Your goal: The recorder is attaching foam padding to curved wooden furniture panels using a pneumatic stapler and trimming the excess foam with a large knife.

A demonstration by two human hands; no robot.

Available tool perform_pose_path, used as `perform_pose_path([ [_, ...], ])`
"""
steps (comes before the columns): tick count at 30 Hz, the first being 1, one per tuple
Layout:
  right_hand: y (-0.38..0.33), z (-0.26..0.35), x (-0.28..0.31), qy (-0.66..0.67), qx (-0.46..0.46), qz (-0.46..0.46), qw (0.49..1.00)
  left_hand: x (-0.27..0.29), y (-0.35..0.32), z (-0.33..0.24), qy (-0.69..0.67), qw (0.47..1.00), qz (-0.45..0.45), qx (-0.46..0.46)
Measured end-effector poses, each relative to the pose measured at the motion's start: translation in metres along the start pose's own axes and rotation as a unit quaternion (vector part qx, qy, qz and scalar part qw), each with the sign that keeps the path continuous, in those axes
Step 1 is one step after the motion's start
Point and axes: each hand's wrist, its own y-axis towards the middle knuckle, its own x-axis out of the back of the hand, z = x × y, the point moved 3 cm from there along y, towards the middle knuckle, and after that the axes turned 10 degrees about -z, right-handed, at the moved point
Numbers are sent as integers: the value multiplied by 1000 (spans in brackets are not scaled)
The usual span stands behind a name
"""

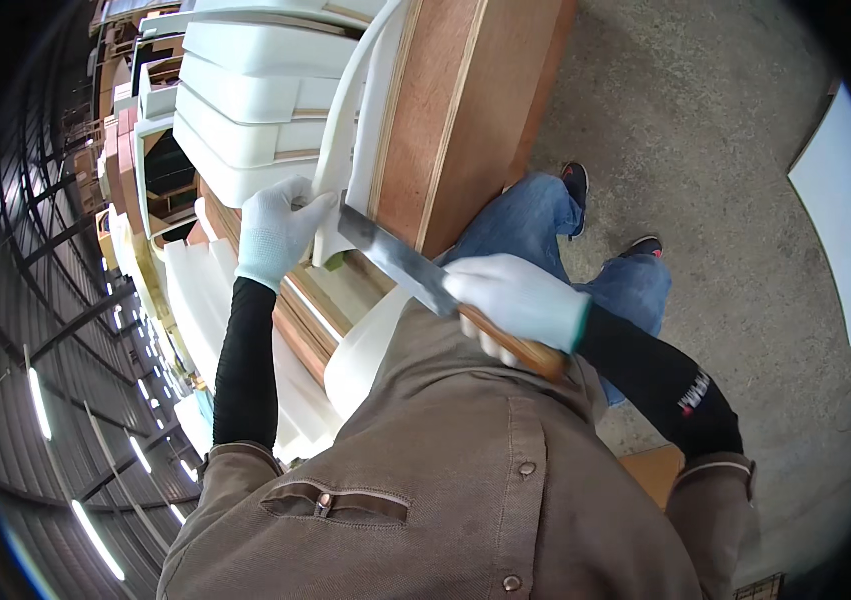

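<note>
In a white glove, my right hand (521, 298) is closed around the wooden handle of a knife with a long, broad grey blade (401, 262). The blade points up and left, and its tip lies beside the edge of a white foam strip (344, 125). My left hand (281, 230), also gloved, pinches the lower end of that strip with thumb and fingers, close to the blade tip. The strip runs along the side of a plywood frame (446, 130). Whether the blade touches the foam, I cannot tell.
Foam-covered frames (246, 110) are stacked on the left, with more wooden frames behind. My legs in jeans (516, 225) stand beside the plywood frame on a concrete floor (706, 150). A white sheet (850, 215) lies at the far right. Cardboard (654, 472) shows near my right elbow.
</note>
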Motion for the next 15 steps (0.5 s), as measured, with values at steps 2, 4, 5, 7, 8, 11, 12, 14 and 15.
perform_pose_path([
  [2, 29, 19, -27, -211, 96, -57, 971, 10, 3, 9, -5, 1000, -7, 0],
  [4, 48, 30, -42, -193, 80, -42, 977, 13, 3, 9, -19, 1000, -21, 5],
  [5, 56, 33, -49, -157, 63, -20, 985, 15, 3, 8, -38, 999, -25, 14],
  [7, 60, 43, -52, -273, 105, -59, 955, 24, 7, 6, -62, 997, -34, 27],
  [8, 63, 41, -55, -270, 95, -54, 957, 32, 10, 4, -74, 996, -51, 25],
  [11, 43, 44, -60, -284, 83, -81, 952, 67, 23, 18, 18, 982, -186, -25],
  [12, 22, 49, -61, -284, 88, -106, 949, 85, 29, 27, -141, 965, -220, -31],
  [14, -34, 71, -74, -344, 108, -152, 920, 128, 41, 61, -200, 944, -261, 11],
  [15, -55, 75, -72, -379, 121, -156, 904, 145, 47, 78, -258, 919, -299, 12],
])
